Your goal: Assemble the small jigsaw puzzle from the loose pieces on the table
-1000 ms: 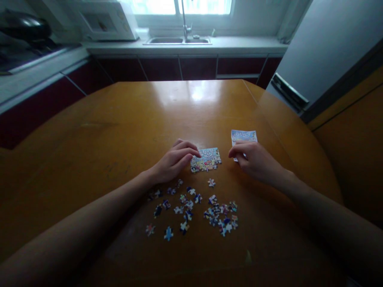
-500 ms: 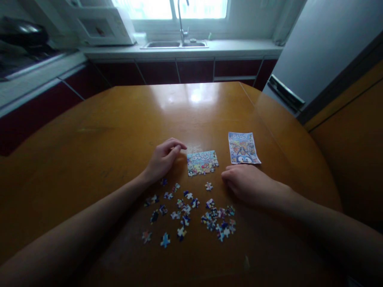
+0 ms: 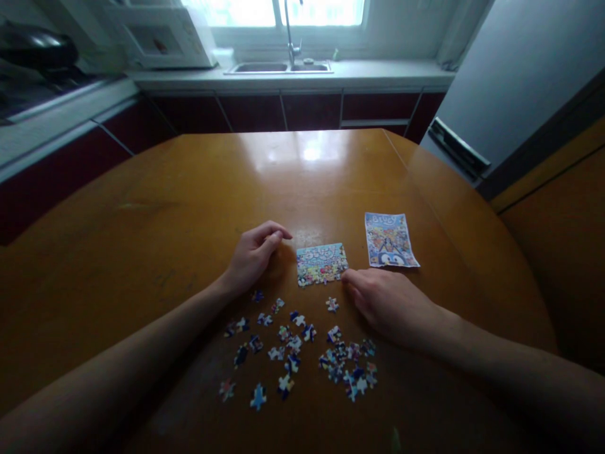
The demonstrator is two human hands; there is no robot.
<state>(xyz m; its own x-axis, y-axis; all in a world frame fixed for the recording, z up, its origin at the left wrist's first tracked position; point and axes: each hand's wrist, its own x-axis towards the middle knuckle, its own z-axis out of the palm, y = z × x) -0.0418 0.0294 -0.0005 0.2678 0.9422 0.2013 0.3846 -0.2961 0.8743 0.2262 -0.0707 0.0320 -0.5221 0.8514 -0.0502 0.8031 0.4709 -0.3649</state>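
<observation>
A partly assembled colourful puzzle block [image 3: 321,264] lies in the middle of the wooden table [image 3: 189,208]. Just left of it rests my left hand [image 3: 253,255], its fingers curled with thumb against forefinger and nothing visible in them. On the other side my right hand [image 3: 385,302] lies knuckles up, fingers curled under, its fingertips at the block's lower right corner. Several loose puzzle pieces [image 3: 295,343] are scattered in front of my hands. A printed reference picture [image 3: 390,239] lies flat to the right of the block.
A counter with a sink and tap [image 3: 278,63] runs under the window at the back. At the back left a white microwave [image 3: 161,34] stands. A grey fridge [image 3: 515,75] is close to the table's right far corner.
My right hand has come off the reference picture, down and left to the block's corner. My left hand has drawn back left from the block's edge.
</observation>
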